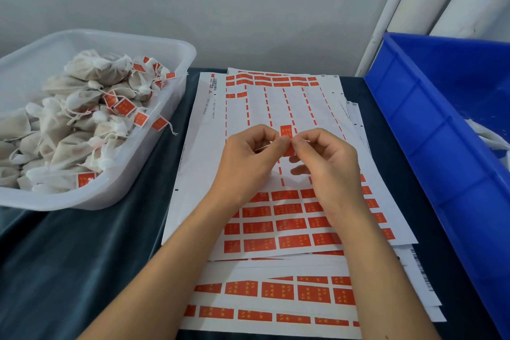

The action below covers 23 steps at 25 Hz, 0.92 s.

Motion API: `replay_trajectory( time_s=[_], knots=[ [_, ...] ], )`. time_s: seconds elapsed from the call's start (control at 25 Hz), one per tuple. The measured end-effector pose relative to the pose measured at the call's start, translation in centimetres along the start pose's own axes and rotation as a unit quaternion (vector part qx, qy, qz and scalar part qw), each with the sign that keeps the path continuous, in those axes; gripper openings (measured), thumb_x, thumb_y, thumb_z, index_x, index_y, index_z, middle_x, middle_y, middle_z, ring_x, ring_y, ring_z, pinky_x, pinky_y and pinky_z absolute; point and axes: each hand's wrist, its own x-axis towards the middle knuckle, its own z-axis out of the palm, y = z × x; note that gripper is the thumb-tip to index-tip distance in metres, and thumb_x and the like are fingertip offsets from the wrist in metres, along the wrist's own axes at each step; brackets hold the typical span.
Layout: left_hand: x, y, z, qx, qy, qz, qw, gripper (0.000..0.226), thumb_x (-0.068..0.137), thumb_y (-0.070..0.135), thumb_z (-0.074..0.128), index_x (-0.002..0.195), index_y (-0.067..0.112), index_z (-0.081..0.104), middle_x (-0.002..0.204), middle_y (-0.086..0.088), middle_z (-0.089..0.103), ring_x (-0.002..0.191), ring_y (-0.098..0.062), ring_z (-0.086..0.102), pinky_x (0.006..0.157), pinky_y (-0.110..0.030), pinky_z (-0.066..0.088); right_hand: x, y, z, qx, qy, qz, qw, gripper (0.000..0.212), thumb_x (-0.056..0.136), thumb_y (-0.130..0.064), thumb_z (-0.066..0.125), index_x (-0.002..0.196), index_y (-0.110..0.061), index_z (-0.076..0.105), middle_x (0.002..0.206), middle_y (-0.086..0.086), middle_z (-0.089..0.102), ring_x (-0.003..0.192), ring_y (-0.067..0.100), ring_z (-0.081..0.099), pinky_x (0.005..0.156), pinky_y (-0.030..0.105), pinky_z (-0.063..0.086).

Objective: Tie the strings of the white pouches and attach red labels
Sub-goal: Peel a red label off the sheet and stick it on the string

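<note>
Forearms come in from the bottom edge, meeting over the label sheets stacked on the dark cloth. Far left: clear tub piled with white pouches, strings tied and red tags on many, so that reads as the done pile. Centre: top sheet is stripped through the middle rows, full rows remain near and far. Left hand has fingers curled, thumb and forefinger pinching a thin white string just left of the red label. Right hand is curled too, pinching the same spot from the other side; a short string end pokes out to the right of its fingertips. The label stands upright between the two pinches, half above the fingers, half below, so it looks mid-fold around the string. No pouch visible under the hands; can't tell whether one hangs behind them. Far right: blue bin, something white inside at the frame edge, probably untied stock. Judgement for this step: keep the string taut and centred on the label's fold line, bring the halves together edge to edge, then press from the fold outward so no adhesive is exposed. Risk: skewed fold, or string sliding out before the glue grabs.
</note>
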Motion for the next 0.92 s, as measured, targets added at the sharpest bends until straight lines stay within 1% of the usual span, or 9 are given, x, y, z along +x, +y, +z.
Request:
replay_trajectory(
  time_s=[0.08, 0.12, 0.24, 0.32, 0.44, 0.56, 0.68, 0.8, 0.92],
  knots=[
    [0.1, 0.0, 0.0, 0.009, 0.006, -0.005, 1.0, 0.019, 0.1, 0.032, 0.066, 0.082, 0.027, 0.073, 0.078, 0.014, 0.073, 0.07, -0.005, 0.067, 0.065, -0.017, 0.056, 0.0, -0.1, 0.0, 0.006, -0.008, 0.008, 1.0, 0.013, 0.102, -0.031, 0.061, 0.1, -0.026, 0.073, 0.09, -0.018, 0.075, 0.089, 0.005, 0.073, 0.068, 0.018, 0.06],
    [0.1, 0.0, 0.0, 0.007, 0.008, -0.009, 1.0, 0.02, 0.1, 0.032, 0.066, 0.082, 0.026, 0.073, 0.076, 0.015, 0.073, 0.07, -0.003, 0.067, 0.064, -0.016, 0.054, 0.0, -0.1, 0.0, 0.012, -0.014, 0.016, 1.0, 0.014, 0.103, -0.031, 0.06, 0.1, -0.027, 0.073, 0.091, -0.017, 0.076, 0.089, 0.006, 0.073, 0.069, 0.018, 0.06],
    [0.0, 0.2, -0.2, -0.015, -0.004, -0.019, 1.0, 0.022, 0.101, 0.027, 0.065, 0.08, 0.022, 0.071, 0.067, 0.018, 0.068, 0.062, 0.001, 0.063, 0.058, -0.01, 0.049, 0.1, -0.1, -0.1, 0.04, -0.039, 0.049, 0.997, 0.019, 0.106, -0.032, 0.055, 0.1, -0.027, 0.073, 0.093, -0.012, 0.076, 0.091, 0.01, 0.073, 0.073, 0.023, 0.062],
    [-0.1, 0.3, -0.3, -0.037, -0.013, -0.03, 0.999, 0.024, 0.101, 0.024, 0.064, 0.079, 0.018, 0.07, 0.063, 0.016, 0.064, 0.056, -0.001, 0.058, 0.055, -0.011, 0.046, 0.1, -0.3, -0.1, 0.068, -0.051, 0.07, 0.994, 0.023, 0.107, -0.031, 0.052, 0.1, -0.027, 0.073, 0.094, -0.008, 0.077, 0.093, 0.014, 0.074, 0.075, 0.025, 0.062],
    [-0.1, 0.3, -0.5, -0.057, -0.016, -0.043, 0.997, 0.025, 0.102, 0.024, 0.063, 0.08, 0.015, 0.07, 0.06, 0.015, 0.061, 0.053, -0.001, 0.055, 0.053, -0.011, 0.044, 0.1, -0.5, -0.2, 0.1, -0.064, 0.082, 0.99, 0.025, 0.106, -0.034, 0.051, 0.1, -0.026, 0.074, 0.096, -0.004, 0.077, 0.094, 0.017, 0.074, 0.074, 0.024, 0.06],
    [-0.2, 0.5, -0.5, -0.052, -0.019, -0.028, 0.998, 0.023, 0.102, 0.022, 0.063, 0.081, 0.016, 0.07, 0.065, 0.017, 0.066, 0.057, 0.0, 0.059, 0.055, -0.01, 0.046, -0.1, -0.5, -0.3, 0.06, -0.066, 0.057, 0.994, 0.017, 0.102, -0.034, 0.06, 0.101, -0.025, 0.074, 0.094, -0.01, 0.077, 0.093, 0.012, 0.074, 0.073, 0.02, 0.06],
    [-0.1, 0.5, -0.6, -0.027, -0.021, -0.014, 0.999, 0.022, 0.101, 0.022, 0.064, 0.081, 0.019, 0.072, 0.072, 0.015, 0.071, 0.066, 0.001, 0.064, 0.062, -0.01, 0.049, 0.1, -0.4, -0.4, 0.04, -0.062, 0.053, 0.996, 0.013, 0.101, -0.03, 0.063, 0.099, -0.023, 0.075, 0.09, -0.012, 0.077, 0.091, 0.008, 0.074, 0.072, 0.018, 0.059],
    [0.0, 0.5, -0.8, -0.007, -0.028, 0.002, 1.0, 0.022, 0.1, 0.022, 0.065, 0.08, 0.023, 0.073, 0.076, 0.012, 0.073, 0.074, -0.002, 0.068, 0.069, -0.01, 0.05, 0.2, -0.5, -0.8, 0.031, -0.08, 0.06, 0.995, 0.016, 0.102, -0.028, 0.062, 0.098, -0.021, 0.075, 0.09, -0.009, 0.077, 0.091, 0.011, 0.073, 0.076, 0.024, 0.062],
    [-0.1, 0.6, -1.0, 0.007, -0.046, 0.021, 0.999, 0.024, 0.099, 0.019, 0.066, 0.077, 0.025, 0.072, 0.073, 0.014, 0.072, 0.074, -0.003, 0.069, 0.067, -0.01, 0.051, 0.3, -0.5, -1.3, 0.026, -0.117, 0.072, 0.99, 0.02, 0.104, -0.026, 0.058, 0.096, -0.019, 0.075, 0.091, -0.004, 0.076, 0.093, 0.016, 0.073, 0.081, 0.033, 0.064]
  ],
)
